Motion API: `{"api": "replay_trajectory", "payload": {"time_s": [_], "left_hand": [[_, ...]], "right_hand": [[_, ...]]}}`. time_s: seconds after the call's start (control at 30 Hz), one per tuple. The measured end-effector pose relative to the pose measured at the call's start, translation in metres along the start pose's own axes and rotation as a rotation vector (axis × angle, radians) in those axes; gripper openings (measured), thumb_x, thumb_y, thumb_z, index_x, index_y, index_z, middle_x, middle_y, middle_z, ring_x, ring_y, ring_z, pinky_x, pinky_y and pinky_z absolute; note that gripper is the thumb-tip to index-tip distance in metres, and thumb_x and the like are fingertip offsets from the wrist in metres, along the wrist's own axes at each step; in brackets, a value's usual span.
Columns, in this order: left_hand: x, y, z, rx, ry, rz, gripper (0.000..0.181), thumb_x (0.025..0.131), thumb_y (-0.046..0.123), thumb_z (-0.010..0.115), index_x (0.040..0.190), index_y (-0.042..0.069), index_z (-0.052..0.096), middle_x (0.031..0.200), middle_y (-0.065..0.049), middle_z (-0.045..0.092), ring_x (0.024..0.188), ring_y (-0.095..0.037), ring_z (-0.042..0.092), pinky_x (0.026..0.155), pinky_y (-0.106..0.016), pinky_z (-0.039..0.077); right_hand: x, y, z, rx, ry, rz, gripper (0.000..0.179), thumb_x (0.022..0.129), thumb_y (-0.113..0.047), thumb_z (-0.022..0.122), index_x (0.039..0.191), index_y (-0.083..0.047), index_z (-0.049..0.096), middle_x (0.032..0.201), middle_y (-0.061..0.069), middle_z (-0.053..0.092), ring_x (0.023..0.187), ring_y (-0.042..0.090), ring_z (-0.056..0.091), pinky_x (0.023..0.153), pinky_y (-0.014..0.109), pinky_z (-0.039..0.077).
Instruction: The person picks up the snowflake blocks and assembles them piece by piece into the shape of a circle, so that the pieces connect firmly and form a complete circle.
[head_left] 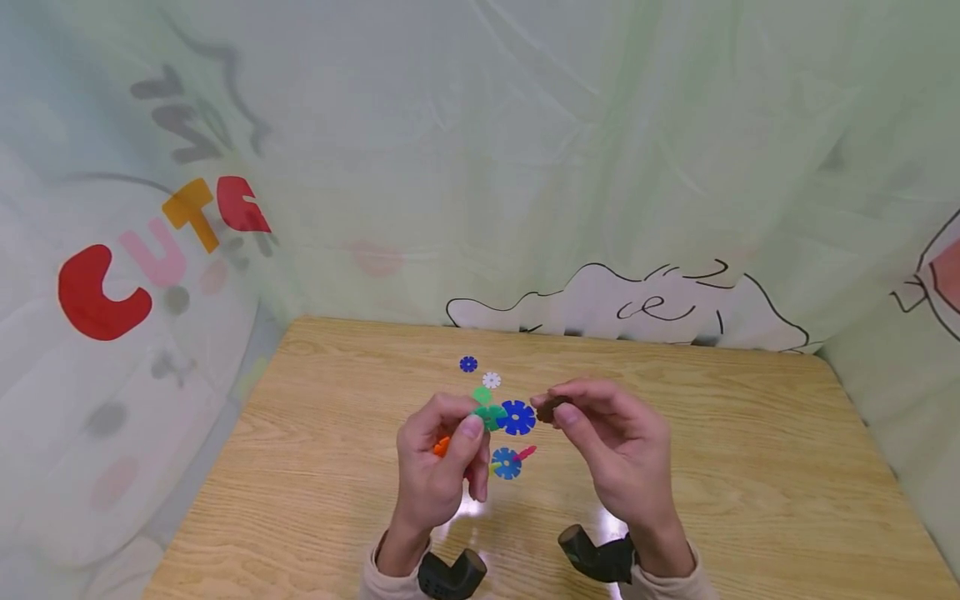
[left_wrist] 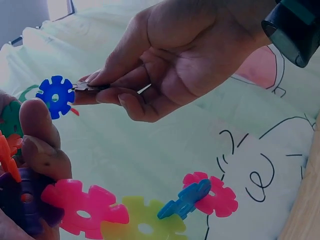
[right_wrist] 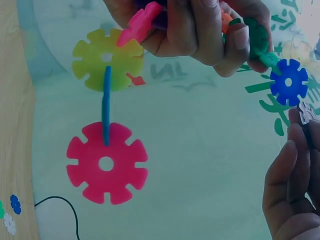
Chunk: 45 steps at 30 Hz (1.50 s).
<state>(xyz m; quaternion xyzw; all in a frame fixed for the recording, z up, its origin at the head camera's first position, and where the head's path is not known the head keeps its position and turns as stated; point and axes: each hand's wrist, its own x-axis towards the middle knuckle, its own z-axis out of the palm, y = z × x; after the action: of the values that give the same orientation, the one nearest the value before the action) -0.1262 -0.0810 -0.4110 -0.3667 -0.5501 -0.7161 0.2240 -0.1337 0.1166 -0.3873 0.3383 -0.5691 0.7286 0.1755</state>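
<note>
My left hand (head_left: pixel 438 458) grips a chain of slotted plastic discs, its thumb on a green disc (head_left: pixel 491 417). A dark blue disc (head_left: pixel 517 417) is joined to the green one and points right. Between thumb and fingers, my right hand (head_left: pixel 630 454) pinches a dark brown disc (head_left: pixel 551 408), its edge against the blue disc; whether the slots interlock I cannot tell. Below the left hand hangs the rest of the chain: an orange disc (left_wrist: pixel 7 157), a purple disc (left_wrist: pixel 42 205), a pink disc (left_wrist: pixel 85 205), a yellow disc (right_wrist: pixel 87 62), a light blue disc (right_wrist: pixel 106 105) and another pink disc (right_wrist: pixel 125 185).
Three loose discs lie on the wooden table (head_left: pixel 315 467) beyond the hands: a blue disc (head_left: pixel 468 364), a white disc (head_left: pixel 491 380) and a light green disc (head_left: pixel 482 394). A printed curtain (head_left: pixel 525 167) stands along the table's back and sides.
</note>
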Motion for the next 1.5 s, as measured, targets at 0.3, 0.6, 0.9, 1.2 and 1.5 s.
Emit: {"api": "replay_trajectory", "payload": {"time_s": [0.3,0.6,0.9,1.2,1.5], "left_hand": [[0.001,0.003,0.001,-0.003,-0.039,-0.002,0.01,0.104,-0.013,0.043,0.104,-0.008,0.052,0.067,-0.016,0.053,0.038,-0.017,0.055,0.037,-0.02,0.05],[0.002,0.006,-0.001,-0.023,-0.124,-0.078,0.011,0.107,-0.012,0.039,0.109,-0.007,0.049,0.071,-0.018,0.056,0.041,-0.02,0.056,0.039,-0.023,0.052],[0.001,0.004,-0.001,-0.082,-0.152,-0.118,0.018,0.104,-0.019,0.031,0.107,-0.008,0.046,0.071,-0.02,0.054,0.036,-0.019,0.049,0.032,-0.02,0.044],[0.001,0.003,-0.003,-0.107,-0.173,-0.191,0.021,0.104,-0.017,0.025,0.102,-0.008,0.044,0.068,-0.022,0.053,0.034,-0.02,0.046,0.029,-0.022,0.04],[0.003,-0.012,-0.012,-0.136,-0.083,-0.437,0.009,0.105,0.0,0.037,0.1,-0.002,0.044,0.058,-0.02,0.049,0.031,-0.019,0.041,0.027,-0.025,0.036]], "right_hand": [[0.001,-0.005,0.003,-0.055,-0.01,-0.087,0.017,0.096,0.016,0.066,0.113,0.017,0.068,0.11,0.01,0.079,0.1,0.018,0.077,0.09,0.027,0.064],[0.002,-0.003,0.006,-0.026,0.003,-0.175,0.021,0.091,0.019,0.069,0.113,0.018,0.07,0.11,0.016,0.08,0.098,0.019,0.076,0.088,0.026,0.064],[0.002,-0.004,0.01,-0.038,0.035,-0.218,0.022,0.088,0.018,0.074,0.109,0.021,0.072,0.107,0.018,0.081,0.095,0.019,0.079,0.087,0.025,0.064],[0.0,-0.002,0.009,-0.142,0.033,-0.16,0.022,0.086,0.016,0.077,0.108,0.018,0.074,0.106,0.017,0.081,0.093,0.017,0.079,0.084,0.024,0.064],[0.0,0.011,0.002,-0.368,-0.002,0.164,0.029,0.087,0.016,0.077,0.112,0.003,0.079,0.104,0.017,0.081,0.09,0.008,0.08,0.08,0.026,0.065]]}}
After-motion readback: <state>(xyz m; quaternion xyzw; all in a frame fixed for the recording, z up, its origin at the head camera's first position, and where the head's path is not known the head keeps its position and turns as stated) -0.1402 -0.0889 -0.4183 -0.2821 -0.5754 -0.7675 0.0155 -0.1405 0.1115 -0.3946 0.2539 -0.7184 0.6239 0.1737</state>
